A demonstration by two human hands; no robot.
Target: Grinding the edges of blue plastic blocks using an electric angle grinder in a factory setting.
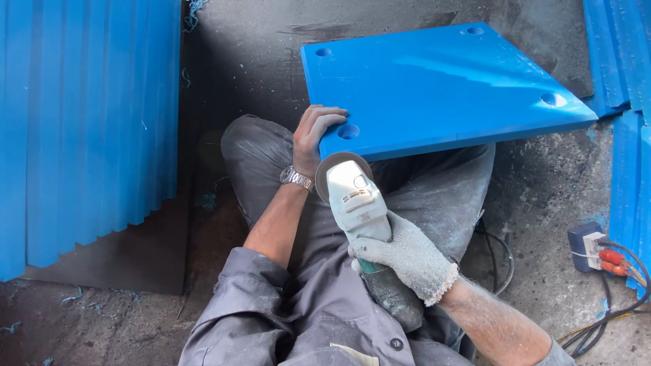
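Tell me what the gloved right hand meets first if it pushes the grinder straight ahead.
Likely the near edge of the blue panel: the right hand aims the angle grinder at it, its disc already at that edge beside the left hand.

The square blue plastic plate (441,85) rests across my lap, my left hand (313,135) on its near-left corner. The white angle grinder (356,200) sits just before that edge, in my gloved right hand (407,254). Stacked blue panels (88,122) stand left; a power strip (588,245) lies on the floor, right.
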